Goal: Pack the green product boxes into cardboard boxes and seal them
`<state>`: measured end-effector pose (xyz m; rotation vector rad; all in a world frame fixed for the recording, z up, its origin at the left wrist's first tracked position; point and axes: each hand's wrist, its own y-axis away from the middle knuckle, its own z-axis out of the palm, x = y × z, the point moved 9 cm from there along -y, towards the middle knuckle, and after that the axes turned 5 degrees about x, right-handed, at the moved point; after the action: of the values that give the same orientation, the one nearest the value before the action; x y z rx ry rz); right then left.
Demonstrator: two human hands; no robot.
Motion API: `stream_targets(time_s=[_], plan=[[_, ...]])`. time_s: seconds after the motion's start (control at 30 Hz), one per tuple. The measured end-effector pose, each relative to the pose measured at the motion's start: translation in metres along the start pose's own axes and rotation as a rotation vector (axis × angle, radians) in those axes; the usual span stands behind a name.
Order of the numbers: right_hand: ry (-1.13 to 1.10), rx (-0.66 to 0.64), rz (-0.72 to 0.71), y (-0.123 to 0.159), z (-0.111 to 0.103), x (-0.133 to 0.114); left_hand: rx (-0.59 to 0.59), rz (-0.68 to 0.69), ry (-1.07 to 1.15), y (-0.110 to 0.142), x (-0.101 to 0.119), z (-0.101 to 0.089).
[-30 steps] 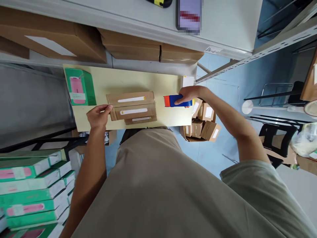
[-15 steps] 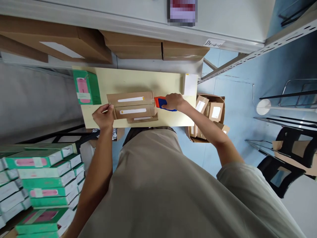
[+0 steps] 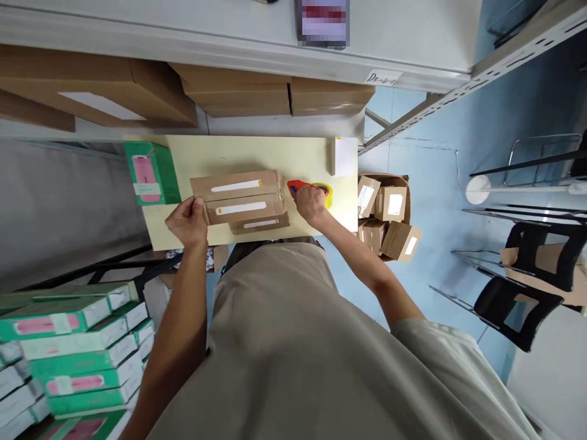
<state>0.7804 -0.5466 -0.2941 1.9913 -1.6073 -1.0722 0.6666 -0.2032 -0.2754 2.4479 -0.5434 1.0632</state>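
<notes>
A clock face is taken, centred on the brown carton [image 3: 241,197], with 12 set toward the shelf [image 3: 192,43].

The brown carton is laid near the middle of the pale yellow table [image 3: 220,150], its long side run from 9 to 3. Its upper face is divided lengthwise by a straight seam. Each half is marked with a long white label; a small yellow patch is borne by the farther label [image 3: 236,186] at its 3 o'clock end, and by the nearer label [image 3: 241,208] at its 9 o'clock end.

Left hand [image 3: 189,221]: placed at 9; the carton's end is pinched between thumb and fingers.

Right hand [image 3: 312,205]: placed at 3; the grip is closed on a tape dispenser [image 3: 296,185], fingers partly hidden. A red front and a yellow ring are seen. The red front is held just beside the carton's end; whether contact is made cannot be told.

Surroundings: a second carton [image 3: 259,225], also labelled, is partly covered at 5. A green box [image 3: 153,174] with a pink picture is stood between 9 and 10, a white box [image 3: 345,157] between 2 and 3. Beyond the table's edge at 3, small labelled cartons [image 3: 389,205] are held in an open box [image 3: 408,189]
</notes>
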Motion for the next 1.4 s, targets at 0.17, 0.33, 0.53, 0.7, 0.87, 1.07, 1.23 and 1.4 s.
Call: stream_targets(time_s=[0.17, 0.33, 0.53, 0.7, 0.87, 1.07, 1.23, 1.4], plan=[[0.065, 0.241, 0.246, 0.018, 0.018, 0.033, -0.004, 0.024, 0.045, -0.013, 0.003, -0.012], [0.059, 0.343, 0.333, 0.036, 0.035, 0.047, -0.056, 0.066, 0.026, -0.035, -0.005, -0.029], [0.049, 0.451, 0.394, 0.062, 0.021, 0.011, -0.18, 0.11, -0.009, -0.043, -0.009, -0.029], [-0.177, 0.49, 0.077, 0.052, 0.015, -0.088, -0.306, 0.21, -0.05, -0.043, -0.001, -0.022], [-0.19, 0.475, 0.256, 0.027, 0.03, -0.126, -0.412, 0.203, -0.137, -0.045, -0.005, -0.01], [-0.169, 0.469, 0.295, 0.028, 0.029, -0.117, -0.457, 0.201, -0.214, -0.046, -0.003, 0.002], [-0.233, 0.468, 0.154, 0.056, 0.015, -0.124, -0.597, 0.241, -0.156, -0.053, -0.002, -0.006], [-0.222, 0.682, 0.114, 0.112, -0.011, -0.129, -0.676, 0.366, 0.176, -0.054, 0.008, -0.042]])
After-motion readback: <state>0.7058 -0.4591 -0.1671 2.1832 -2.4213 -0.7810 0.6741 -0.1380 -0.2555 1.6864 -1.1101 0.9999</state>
